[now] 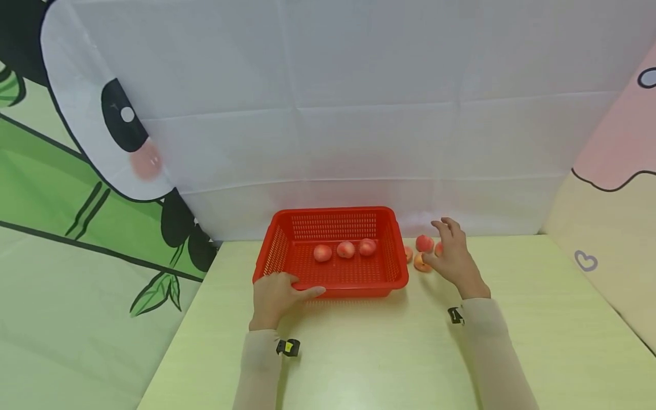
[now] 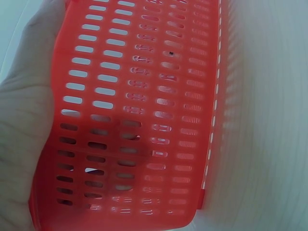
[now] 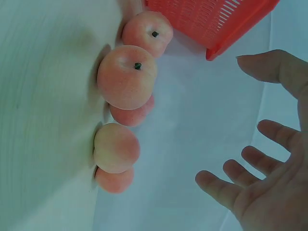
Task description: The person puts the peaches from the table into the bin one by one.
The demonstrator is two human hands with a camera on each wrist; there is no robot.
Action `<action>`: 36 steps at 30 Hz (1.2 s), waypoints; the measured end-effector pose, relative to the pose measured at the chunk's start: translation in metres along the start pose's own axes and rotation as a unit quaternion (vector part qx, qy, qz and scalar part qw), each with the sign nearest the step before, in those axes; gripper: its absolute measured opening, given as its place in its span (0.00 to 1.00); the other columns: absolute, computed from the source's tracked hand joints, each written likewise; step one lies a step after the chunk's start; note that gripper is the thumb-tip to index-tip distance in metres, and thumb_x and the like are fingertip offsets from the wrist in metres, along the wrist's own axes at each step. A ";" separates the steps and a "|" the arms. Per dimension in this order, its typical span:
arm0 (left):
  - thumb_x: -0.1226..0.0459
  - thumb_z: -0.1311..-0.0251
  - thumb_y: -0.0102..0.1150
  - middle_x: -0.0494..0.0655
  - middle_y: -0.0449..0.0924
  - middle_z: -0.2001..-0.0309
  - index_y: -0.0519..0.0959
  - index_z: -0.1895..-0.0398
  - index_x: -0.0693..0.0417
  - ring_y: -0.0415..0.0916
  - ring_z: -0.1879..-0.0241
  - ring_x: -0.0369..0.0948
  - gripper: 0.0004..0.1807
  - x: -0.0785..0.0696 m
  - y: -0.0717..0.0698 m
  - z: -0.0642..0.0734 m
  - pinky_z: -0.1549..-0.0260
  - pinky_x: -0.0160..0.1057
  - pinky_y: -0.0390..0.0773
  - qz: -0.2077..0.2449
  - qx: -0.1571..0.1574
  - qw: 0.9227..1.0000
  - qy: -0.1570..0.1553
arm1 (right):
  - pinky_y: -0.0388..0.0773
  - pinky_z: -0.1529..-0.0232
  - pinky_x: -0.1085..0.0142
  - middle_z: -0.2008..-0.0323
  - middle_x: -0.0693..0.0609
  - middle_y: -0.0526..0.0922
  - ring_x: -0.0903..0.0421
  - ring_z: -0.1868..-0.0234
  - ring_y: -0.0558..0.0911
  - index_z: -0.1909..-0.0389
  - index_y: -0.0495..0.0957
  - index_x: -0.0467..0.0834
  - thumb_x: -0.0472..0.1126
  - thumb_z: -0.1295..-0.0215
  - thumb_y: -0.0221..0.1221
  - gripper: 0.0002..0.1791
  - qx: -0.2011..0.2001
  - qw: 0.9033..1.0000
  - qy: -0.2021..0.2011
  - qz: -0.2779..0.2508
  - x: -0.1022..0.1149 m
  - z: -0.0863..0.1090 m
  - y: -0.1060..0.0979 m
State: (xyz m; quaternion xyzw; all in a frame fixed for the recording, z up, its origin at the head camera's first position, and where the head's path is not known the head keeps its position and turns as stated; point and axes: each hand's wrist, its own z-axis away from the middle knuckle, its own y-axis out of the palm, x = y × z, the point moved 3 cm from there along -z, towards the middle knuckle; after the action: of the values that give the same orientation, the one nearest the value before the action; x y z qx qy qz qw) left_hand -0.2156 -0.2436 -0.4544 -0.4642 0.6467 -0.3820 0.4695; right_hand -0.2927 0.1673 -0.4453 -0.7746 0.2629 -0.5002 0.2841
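Note:
A red plastic basket point(image 1: 328, 292) with slotted walls stands on the table, three peaches point(image 1: 345, 249) lying in a row inside it. My left hand point(image 1: 277, 296) grips its near left corner, the thumb along the front rim and the fingers over the side. In the left wrist view, the slotted wall point(image 2: 139, 96) fills most of the picture beside the palm. Several more peaches point(image 3: 127, 77) lie on the table just right of the basket. Above them hovers my right hand point(image 1: 453, 262), fingers spread and apart from the fruit, with nothing in its grasp.
A pale wooden-look table point(image 1: 359, 364) carries everything. Behind it hangs a whitish cloth backdrop point(image 1: 369, 142) with cartoon drawings, close to the basket's far side. Each wrist wears a strap with a small black device point(image 1: 289, 347).

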 end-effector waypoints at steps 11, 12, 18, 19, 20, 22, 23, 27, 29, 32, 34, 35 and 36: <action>0.21 0.50 0.65 0.35 0.52 0.89 0.63 0.92 0.43 0.53 0.83 0.35 0.42 -0.001 0.000 0.001 0.77 0.39 0.55 -0.003 0.004 1.000 0.002 | 0.67 0.37 0.24 0.22 0.27 0.52 0.23 0.24 0.52 0.25 0.64 0.32 0.37 0.39 0.73 0.44 0.116 0.993 0.009 0.028 -0.014 0.002 0.021; 0.21 0.50 0.65 0.35 0.51 0.89 0.63 0.92 0.43 0.53 0.83 0.35 0.42 -0.002 0.000 0.001 0.77 0.39 0.55 -0.004 0.004 1.000 0.003 | 0.66 0.36 0.24 0.23 0.27 0.53 0.23 0.24 0.53 0.25 0.64 0.31 0.37 0.39 0.73 0.44 0.126 0.992 0.009 0.028 -0.015 0.002 0.023; 0.21 0.51 0.65 0.34 0.49 0.89 0.61 0.92 0.42 0.50 0.83 0.35 0.43 -0.002 -0.001 0.002 0.78 0.39 0.52 -0.005 0.000 1.000 0.004 | 0.63 0.33 0.25 0.25 0.27 0.61 0.24 0.26 0.59 0.30 0.71 0.29 0.33 0.43 0.73 0.39 0.162 0.986 -0.009 0.025 -0.016 0.003 0.031; 0.21 0.52 0.66 0.34 0.48 0.89 0.60 0.92 0.42 0.50 0.83 0.35 0.43 -0.002 -0.001 0.001 0.78 0.40 0.52 -0.003 -0.002 1.000 0.004 | 0.64 0.33 0.26 0.27 0.27 0.63 0.24 0.27 0.61 0.32 0.72 0.29 0.33 0.44 0.73 0.38 0.164 0.986 -0.017 0.026 -0.016 0.003 0.031; 0.21 0.52 0.66 0.34 0.48 0.88 0.60 0.92 0.42 0.49 0.82 0.35 0.43 -0.002 -0.001 0.001 0.78 0.40 0.51 -0.002 -0.004 1.000 0.004 | 0.65 0.33 0.27 0.28 0.27 0.66 0.24 0.28 0.63 0.34 0.73 0.29 0.33 0.45 0.73 0.36 0.165 0.986 -0.026 0.028 -0.016 0.003 0.032; 0.22 0.52 0.67 0.34 0.46 0.88 0.59 0.92 0.42 0.48 0.82 0.35 0.43 -0.002 -0.001 0.002 0.78 0.40 0.50 0.002 -0.008 1.000 0.004 | 0.67 0.34 0.29 0.31 0.27 0.68 0.24 0.31 0.66 0.37 0.75 0.29 0.32 0.46 0.74 0.35 0.170 0.984 -0.036 0.032 -0.016 0.003 0.034; 0.22 0.52 0.68 0.34 0.46 0.88 0.58 0.91 0.42 0.47 0.82 0.35 0.43 -0.002 -0.001 0.002 0.78 0.40 0.49 0.004 -0.009 1.000 0.004 | 0.68 0.34 0.30 0.32 0.27 0.70 0.25 0.32 0.68 0.37 0.75 0.29 0.32 0.46 0.74 0.34 0.174 0.983 -0.041 0.035 -0.016 0.003 0.035; 0.22 0.52 0.68 0.34 0.46 0.88 0.58 0.91 0.42 0.47 0.82 0.35 0.43 -0.003 -0.002 0.002 0.78 0.40 0.49 0.003 -0.010 1.000 0.006 | 0.70 0.35 0.32 0.36 0.29 0.72 0.27 0.34 0.70 0.38 0.76 0.28 0.32 0.47 0.73 0.33 0.189 0.980 -0.044 0.039 -0.015 0.004 0.037; 0.22 0.52 0.68 0.34 0.46 0.88 0.58 0.91 0.42 0.46 0.82 0.35 0.43 -0.003 -0.002 0.001 0.78 0.40 0.49 0.002 -0.010 1.000 0.007 | 0.71 0.36 0.32 0.37 0.29 0.72 0.28 0.36 0.71 0.38 0.76 0.28 0.33 0.46 0.73 0.33 0.197 0.979 -0.040 0.040 -0.014 0.005 0.037; 0.22 0.51 0.68 0.34 0.46 0.88 0.57 0.91 0.42 0.46 0.82 0.35 0.44 -0.003 -0.002 0.001 0.78 0.40 0.49 0.000 -0.008 1.000 0.007 | 0.72 0.37 0.33 0.37 0.31 0.73 0.31 0.38 0.73 0.38 0.76 0.29 0.33 0.45 0.74 0.33 0.206 0.978 -0.027 0.036 -0.014 0.005 0.036; 0.22 0.51 0.67 0.34 0.46 0.88 0.57 0.91 0.42 0.47 0.82 0.35 0.43 -0.003 -0.002 0.000 0.78 0.40 0.49 -0.001 -0.008 1.000 0.007 | 0.73 0.37 0.34 0.38 0.32 0.74 0.33 0.39 0.74 0.38 0.76 0.29 0.33 0.44 0.74 0.33 0.211 0.977 -0.019 0.031 -0.014 0.005 0.036; 0.22 0.51 0.67 0.34 0.46 0.88 0.58 0.91 0.42 0.47 0.82 0.35 0.43 -0.002 -0.003 0.000 0.78 0.40 0.49 -0.001 -0.007 1.000 0.007 | 0.73 0.38 0.35 0.39 0.33 0.75 0.34 0.40 0.74 0.38 0.77 0.29 0.33 0.44 0.74 0.32 0.214 0.976 -0.012 0.025 -0.015 0.005 0.036; 0.22 0.51 0.67 0.34 0.46 0.88 0.58 0.91 0.42 0.47 0.82 0.35 0.43 -0.002 -0.003 0.000 0.78 0.40 0.49 -0.001 -0.007 1.000 0.006 | 0.74 0.39 0.37 0.43 0.34 0.77 0.36 0.42 0.74 0.40 0.77 0.29 0.33 0.43 0.73 0.30 0.218 0.976 -0.005 0.021 -0.015 0.005 0.037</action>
State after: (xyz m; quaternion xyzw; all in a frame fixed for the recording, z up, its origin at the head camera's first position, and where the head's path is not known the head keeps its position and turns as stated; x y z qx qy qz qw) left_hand -0.2144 -0.2421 -0.4514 -0.4658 0.6519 -0.3808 0.4616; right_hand -0.2980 0.1529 -0.4824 -0.6908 0.1623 -0.5351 0.4584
